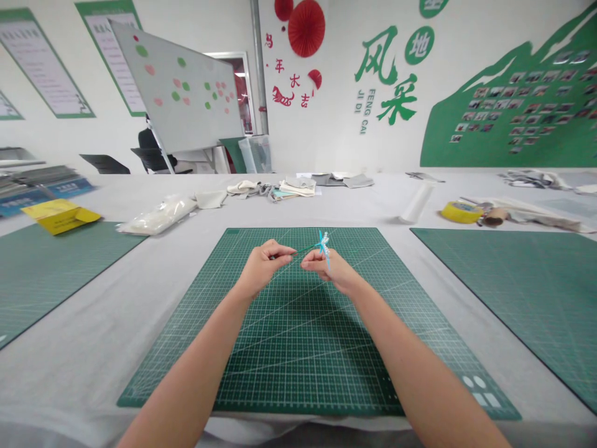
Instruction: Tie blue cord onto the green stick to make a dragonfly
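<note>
Both hands pinch a small blue ornament above a green cutting mat.

The left hand (262,266) nips a thin green strand; the right hand (329,269) grips the blue ornament (323,242) on its end, over the cutting mat (298,348), with yellow tape (461,211) well apart.

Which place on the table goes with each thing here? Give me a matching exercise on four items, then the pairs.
Things:
1. yellow tape roll
2. yellow box
3. small turquoise piece
4. clear plastic bag

Places:
A. pinched at the right hand, above the middle cutting mat
B. far right, beyond the right-side mat
C. far left, at the back edge of the left-side mat
D. on the grey table cover, left of the middle mat's back corner

Pairs: 1-B, 2-C, 3-A, 4-D
</note>
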A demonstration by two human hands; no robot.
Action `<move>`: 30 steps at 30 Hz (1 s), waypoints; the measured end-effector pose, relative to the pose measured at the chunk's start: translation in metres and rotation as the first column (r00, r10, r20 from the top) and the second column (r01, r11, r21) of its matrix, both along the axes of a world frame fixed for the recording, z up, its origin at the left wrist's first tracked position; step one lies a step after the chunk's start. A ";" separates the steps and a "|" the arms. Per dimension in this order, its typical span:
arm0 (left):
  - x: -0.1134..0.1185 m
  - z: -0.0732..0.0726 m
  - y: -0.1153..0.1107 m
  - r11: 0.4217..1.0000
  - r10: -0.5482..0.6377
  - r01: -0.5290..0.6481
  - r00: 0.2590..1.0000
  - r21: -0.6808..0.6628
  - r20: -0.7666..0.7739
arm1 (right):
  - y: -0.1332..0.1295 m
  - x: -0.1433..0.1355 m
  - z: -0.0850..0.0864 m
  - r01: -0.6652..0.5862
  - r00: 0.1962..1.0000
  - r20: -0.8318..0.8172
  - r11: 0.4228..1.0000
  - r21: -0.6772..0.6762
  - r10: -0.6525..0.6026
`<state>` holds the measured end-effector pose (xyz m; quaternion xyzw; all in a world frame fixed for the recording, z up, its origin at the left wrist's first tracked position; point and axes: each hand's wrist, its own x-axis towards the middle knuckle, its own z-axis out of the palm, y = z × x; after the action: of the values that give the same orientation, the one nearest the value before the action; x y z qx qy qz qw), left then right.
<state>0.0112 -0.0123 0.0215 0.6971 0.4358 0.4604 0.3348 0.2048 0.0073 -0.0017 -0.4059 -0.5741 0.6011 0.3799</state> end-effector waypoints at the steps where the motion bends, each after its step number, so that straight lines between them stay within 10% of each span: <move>1: 0.000 -0.002 0.001 0.999 0.007 -0.005 0.999 -0.039 0.042 | 0.000 0.000 0.000 0.006 1.000 -0.009 1.000 -0.014 -0.006; 11: -0.002 -0.009 0.009 0.916 0.108 0.053 0.922 -0.397 0.373 | 0.000 -0.004 -0.006 0.012 0.998 -0.067 0.999 -0.053 -0.016; 30: -0.008 -0.006 0.011 0.857 0.173 0.129 0.839 -0.498 0.515 | 0.012 0.001 -0.024 0.087 0.996 -0.021 0.990 -0.108 -0.090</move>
<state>0.0036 -0.0017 0.0152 0.4173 0.4379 0.5091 0.6123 0.2057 0.0190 -0.0257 -0.4431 -0.5175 0.6186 0.3914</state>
